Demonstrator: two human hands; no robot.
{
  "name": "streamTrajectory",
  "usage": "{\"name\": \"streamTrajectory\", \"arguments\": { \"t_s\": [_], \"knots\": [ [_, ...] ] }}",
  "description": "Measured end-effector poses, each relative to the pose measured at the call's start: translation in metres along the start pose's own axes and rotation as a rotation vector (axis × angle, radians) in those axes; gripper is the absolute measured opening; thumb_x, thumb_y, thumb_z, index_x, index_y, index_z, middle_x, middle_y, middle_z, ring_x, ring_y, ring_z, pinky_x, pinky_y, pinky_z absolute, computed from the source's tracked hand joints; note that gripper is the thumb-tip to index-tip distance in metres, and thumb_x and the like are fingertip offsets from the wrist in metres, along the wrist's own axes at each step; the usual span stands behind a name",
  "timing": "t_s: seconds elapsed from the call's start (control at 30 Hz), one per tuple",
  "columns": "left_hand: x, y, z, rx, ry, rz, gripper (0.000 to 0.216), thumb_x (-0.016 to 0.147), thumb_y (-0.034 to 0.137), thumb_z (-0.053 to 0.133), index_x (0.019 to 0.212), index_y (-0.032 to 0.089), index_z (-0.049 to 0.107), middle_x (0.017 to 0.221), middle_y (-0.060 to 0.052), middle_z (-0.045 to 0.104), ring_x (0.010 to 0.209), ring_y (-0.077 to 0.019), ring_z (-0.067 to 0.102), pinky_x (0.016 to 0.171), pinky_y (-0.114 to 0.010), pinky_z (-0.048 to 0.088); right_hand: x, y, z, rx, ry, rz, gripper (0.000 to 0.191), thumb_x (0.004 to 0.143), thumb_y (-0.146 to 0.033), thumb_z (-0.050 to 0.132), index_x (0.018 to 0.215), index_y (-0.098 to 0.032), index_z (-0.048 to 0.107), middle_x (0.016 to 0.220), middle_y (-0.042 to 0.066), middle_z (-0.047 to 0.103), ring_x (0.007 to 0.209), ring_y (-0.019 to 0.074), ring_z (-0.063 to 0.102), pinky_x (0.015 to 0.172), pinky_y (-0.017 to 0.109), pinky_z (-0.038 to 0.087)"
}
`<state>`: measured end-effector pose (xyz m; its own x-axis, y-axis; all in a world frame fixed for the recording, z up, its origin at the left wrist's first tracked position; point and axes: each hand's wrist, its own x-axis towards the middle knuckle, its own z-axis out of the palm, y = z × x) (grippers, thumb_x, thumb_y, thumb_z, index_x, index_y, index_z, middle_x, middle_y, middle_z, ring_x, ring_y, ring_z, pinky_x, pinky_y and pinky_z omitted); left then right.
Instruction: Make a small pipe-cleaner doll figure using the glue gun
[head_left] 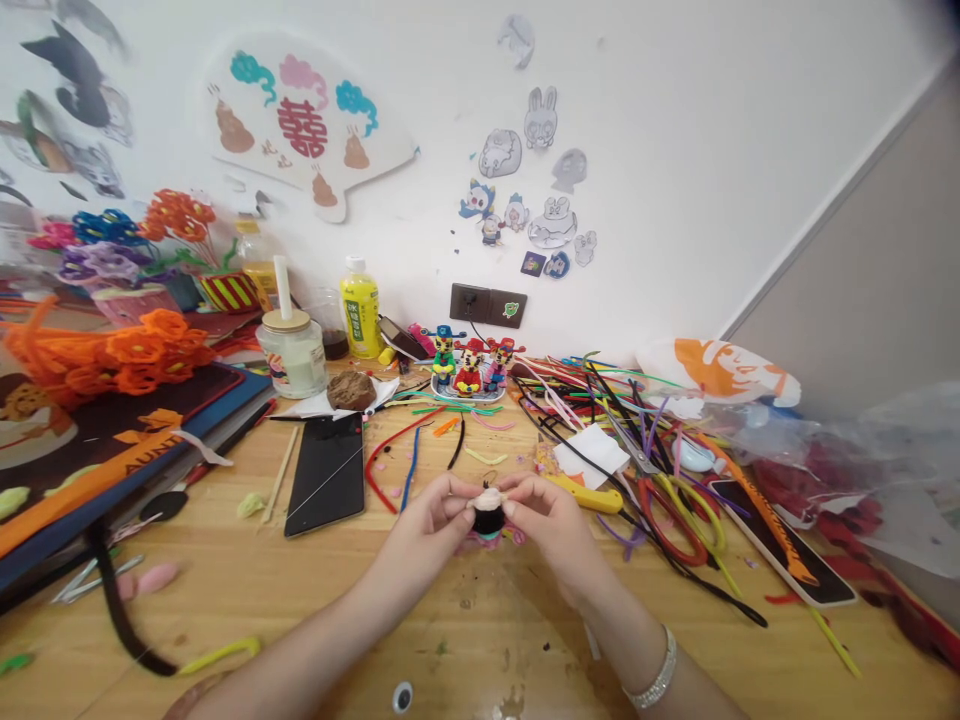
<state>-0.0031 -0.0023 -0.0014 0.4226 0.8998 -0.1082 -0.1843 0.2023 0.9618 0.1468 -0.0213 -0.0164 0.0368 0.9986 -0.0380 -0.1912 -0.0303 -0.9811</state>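
Observation:
My left hand and my right hand meet over the front middle of the table. Between their fingertips they pinch a small fuzzy figure, black with a cream top. Pink and teal bits show beneath it; its lower part is mostly hidden. Beyond my hands lie short pipe cleaners: a red one, a blue one, a black one. Three little finished-looking figures in hats stand on a small tray farther back. A yellow-handled cutter lies just past my right hand.
Loose pipe cleaners are heaped at right with red-handled scissors and a phone. A black phone, a lidded candle jar and a yellow bottle stand or lie at left. A googly eye rests near the front edge.

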Motion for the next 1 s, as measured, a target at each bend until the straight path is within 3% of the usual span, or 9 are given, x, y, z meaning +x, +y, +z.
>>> {"name": "streamTrajectory", "arguments": {
  "t_s": [1.0],
  "knots": [
    [0.0021,-0.0023,0.0019,0.010,0.062,-0.015,0.028,0.056,0.033,0.069,0.068,0.016,0.052,0.059,-0.002,0.067,0.050,-0.0135,0.059,0.047,-0.021,0.039,0.0006,0.0056,0.0046,-0.043,0.052,-0.026,0.013,0.059,-0.024,0.065,0.058,-0.015,0.056,0.081,0.002,0.056,0.058,0.0097,0.048,0.044,0.019,0.035]
  ]
}}
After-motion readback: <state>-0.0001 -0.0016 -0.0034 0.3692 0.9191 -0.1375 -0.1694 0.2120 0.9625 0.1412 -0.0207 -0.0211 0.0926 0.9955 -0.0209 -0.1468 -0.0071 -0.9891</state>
